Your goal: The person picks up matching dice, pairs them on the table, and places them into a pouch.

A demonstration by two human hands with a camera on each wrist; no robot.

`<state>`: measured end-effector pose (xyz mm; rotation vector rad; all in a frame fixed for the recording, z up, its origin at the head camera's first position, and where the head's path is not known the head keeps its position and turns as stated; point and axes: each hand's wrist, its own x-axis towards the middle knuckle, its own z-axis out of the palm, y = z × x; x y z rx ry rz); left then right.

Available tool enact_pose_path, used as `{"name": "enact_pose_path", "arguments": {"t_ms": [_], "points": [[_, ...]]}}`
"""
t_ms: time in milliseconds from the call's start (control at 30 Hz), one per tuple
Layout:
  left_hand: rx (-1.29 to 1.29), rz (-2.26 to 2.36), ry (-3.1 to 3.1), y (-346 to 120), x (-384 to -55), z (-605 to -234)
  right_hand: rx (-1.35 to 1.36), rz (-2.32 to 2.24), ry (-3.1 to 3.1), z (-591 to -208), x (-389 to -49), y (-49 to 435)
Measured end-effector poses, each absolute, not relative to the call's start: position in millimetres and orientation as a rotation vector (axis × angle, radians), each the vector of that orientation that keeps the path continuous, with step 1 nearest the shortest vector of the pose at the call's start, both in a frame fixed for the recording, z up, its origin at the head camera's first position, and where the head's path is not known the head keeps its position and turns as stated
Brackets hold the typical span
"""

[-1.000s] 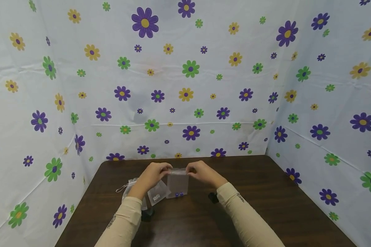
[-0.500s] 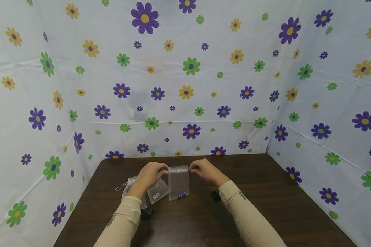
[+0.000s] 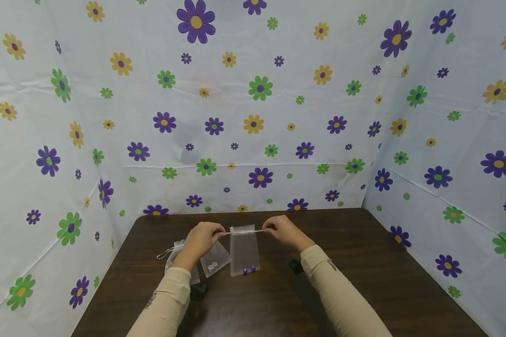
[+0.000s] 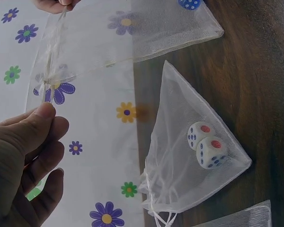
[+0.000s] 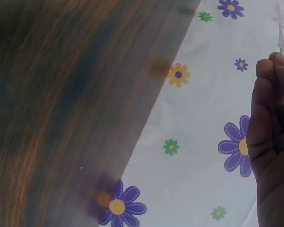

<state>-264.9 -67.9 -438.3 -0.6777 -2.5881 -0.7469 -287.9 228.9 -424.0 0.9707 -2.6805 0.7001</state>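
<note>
A sheer white drawstring pouch (image 3: pixel 244 252) hangs between my two hands, with blue dice (image 3: pixel 249 270) at its bottom. My left hand (image 3: pixel 203 238) pinches the drawstring at the pouch's left side between thumb and forefinger; the left wrist view shows the cord (image 4: pixel 48 90) running up from the fingertips. On the other side, my right hand (image 3: pixel 284 231) pinches the right end of the drawstring, and in the right wrist view cord loops (image 5: pixel 283 35) rise from its fingertips. The string is stretched nearly straight across the pouch's gathered neck.
Left of the hanging pouch, a second sheer pouch (image 4: pixel 180 123) holds two white dice (image 4: pixel 210 151) and lies on the dark wooden table (image 3: pixel 253 309). Beside it lies another pouch (image 3: pixel 178 248), partly behind the left arm. Flower-printed cloth (image 3: pixel 253 103) surrounds the table's back and sides.
Both hands have moved apart, left hand leftward and right hand rightward, drawing out more cord at each side. The pouch's top came into view between them.
</note>
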Motion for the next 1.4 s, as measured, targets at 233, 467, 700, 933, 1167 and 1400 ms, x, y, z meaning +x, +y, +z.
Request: {"name": "enact_pose_path", "arguments": {"t_ms": [233, 467, 700, 933, 1167, 1400], "points": [[-0.681, -0.770, -2.595, -69, -266, -440, 0.958, 0.720, -2.688, -426, -287, 229], [-0.692, -0.781, -2.584, -71, -264, -440, 0.929, 0.721, -2.714, -426, -287, 230], [-0.687, -0.769, -2.582, -74, -265, -445, 0.925, 0.749, -2.717, -427, -288, 230], [-0.686, -0.752, -2.611, -76, -264, -452, 0.867, 0.759, -2.720, -437, -287, 230], [-0.615, -0.700, -2.636, -77, -267, -459, 0.852, 0.762, -2.739, -447, -290, 226], [-0.501, -0.650, -2.692, -87, -272, -473, 0.819, 0.762, -2.856, -465, -298, 223]]}}
